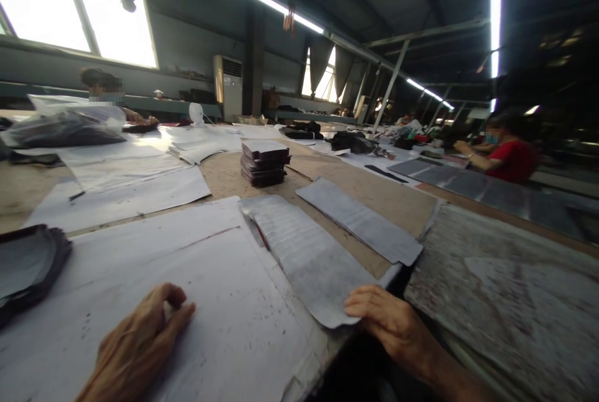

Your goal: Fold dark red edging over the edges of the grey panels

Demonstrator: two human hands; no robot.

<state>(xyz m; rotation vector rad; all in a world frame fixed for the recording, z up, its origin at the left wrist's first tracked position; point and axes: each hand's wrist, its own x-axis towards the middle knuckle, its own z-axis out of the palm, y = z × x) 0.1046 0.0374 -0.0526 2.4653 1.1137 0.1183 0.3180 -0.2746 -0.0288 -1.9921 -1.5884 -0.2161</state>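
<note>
My left hand (143, 341) hovers over or rests on a large white paper sheet (187, 258), fingers loosely bent, with a gap between thumb and forefinger and nothing seen in them. At the table's front edge, my right hand (390, 321) grips the near corner of a long grey panel of sheet material (313, 258); its fingers lie on top and the thumb is hidden. The panel lies slantwise, its far end slightly raised with a dark reddish layer underneath. A second grey panel (360, 218) lies beyond it. At far left is a stack of dark-edged curved pieces (28, 264).
A stack of dark reddish pieces (264, 163) stands mid-table. On the right is a stained grey board (510, 289), across a dark gap. Behind are white sheets (206, 140) and a plastic-wrapped bundle (65, 124). One person (512, 155) works at right, another (100, 87) at back left.
</note>
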